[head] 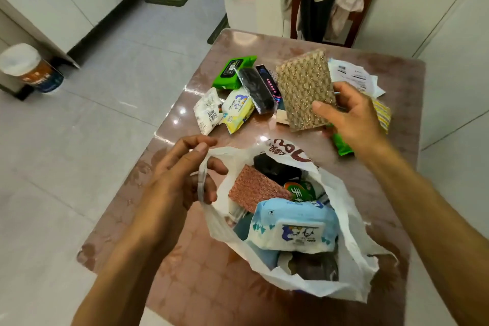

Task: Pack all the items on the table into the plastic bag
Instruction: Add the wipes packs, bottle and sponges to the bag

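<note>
On the table [169, 267], by its near edge: plastic bag [352, 222], white, mouth wide open, already partly filled.
Left hand [174, 180]: fingers curled, pinching the bag's left handle loop and pulling the mouth open.
Right hand [349, 114]: lifted above the tabletop just beyond the bag, thumb and fingers clamped on the lower end of a gold scouring sponge [304, 87]; a green packet [341, 145] shows just under the wrist.
Inside the bag: blue wipes pack [293, 227] on top, pink scouring sponge [254, 188] behind it, a dark item and a green-labelled packet deeper in.
Beyond the bag, left of the gold sponge: green wipes pack [232, 71], black sachet [256, 90], yellow-edged tissue pack [238, 111], white packet [207, 111].
Beyond the bag, right of the gold sponge: paper slips [354, 77], yellow striped packet [382, 114].
</note>
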`<action>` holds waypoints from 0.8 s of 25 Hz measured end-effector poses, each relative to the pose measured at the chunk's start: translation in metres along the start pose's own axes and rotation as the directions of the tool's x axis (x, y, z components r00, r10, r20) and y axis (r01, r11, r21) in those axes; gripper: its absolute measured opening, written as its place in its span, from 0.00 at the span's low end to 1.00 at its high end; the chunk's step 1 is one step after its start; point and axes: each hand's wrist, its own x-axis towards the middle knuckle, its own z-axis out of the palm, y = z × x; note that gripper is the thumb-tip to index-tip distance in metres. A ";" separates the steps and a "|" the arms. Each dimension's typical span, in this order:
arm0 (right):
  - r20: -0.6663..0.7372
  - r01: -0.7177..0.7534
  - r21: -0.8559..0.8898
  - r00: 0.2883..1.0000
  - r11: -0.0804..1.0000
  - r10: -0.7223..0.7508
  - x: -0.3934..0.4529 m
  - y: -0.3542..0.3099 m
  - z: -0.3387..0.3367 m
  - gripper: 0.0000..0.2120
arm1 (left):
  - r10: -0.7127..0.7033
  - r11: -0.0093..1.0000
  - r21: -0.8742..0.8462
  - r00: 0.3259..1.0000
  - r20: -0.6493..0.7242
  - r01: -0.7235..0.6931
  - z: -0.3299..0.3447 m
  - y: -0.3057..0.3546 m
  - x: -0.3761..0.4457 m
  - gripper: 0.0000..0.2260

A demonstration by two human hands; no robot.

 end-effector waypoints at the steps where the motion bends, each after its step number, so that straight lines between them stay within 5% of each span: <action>1: 0.106 0.065 -0.035 0.993 0.997 -0.061 -0.018 -0.022 -0.006 0.13 | 0.012 1.000 -0.022 1.000 0.008 -0.011 -0.002 0.000 -0.001 0.15; 4: 0.339 0.188 -0.370 0.939 0.910 -0.056 -0.060 -0.063 -0.003 0.18 | 0.013 0.998 -0.064 0.999 0.044 -0.010 -0.002 0.001 0.001 0.14; 7: 0.425 0.386 -0.688 0.901 0.615 -0.091 -0.075 -0.068 0.032 0.17 | -0.005 0.997 -0.073 0.990 0.143 0.015 -0.010 0.002 0.009 0.13; 9: 0.463 0.409 -0.747 0.886 0.523 -0.031 -0.080 -0.063 0.065 0.16 | -0.014 0.998 -0.063 0.977 0.211 0.028 -0.019 0.003 0.012 0.13; 13: 0.454 0.217 -0.838 0.786 0.500 0.419 -0.094 -0.042 0.099 0.22 | -0.036 0.998 -0.038 0.948 0.316 0.051 -0.036 0.002 0.023 0.14; 16: 0.317 0.065 -0.894 0.792 0.444 0.521 -0.108 -0.035 0.085 0.23 | -0.050 0.998 -0.025 0.917 0.395 0.065 -0.044 0.001 0.030 0.13; 20: 0.204 -0.107 -0.933 0.633 0.345 0.747 -0.134 -0.036 0.076 0.34 | -0.048 0.989 0.141 0.809 0.586 -0.043 -0.043 0.003 0.035 0.12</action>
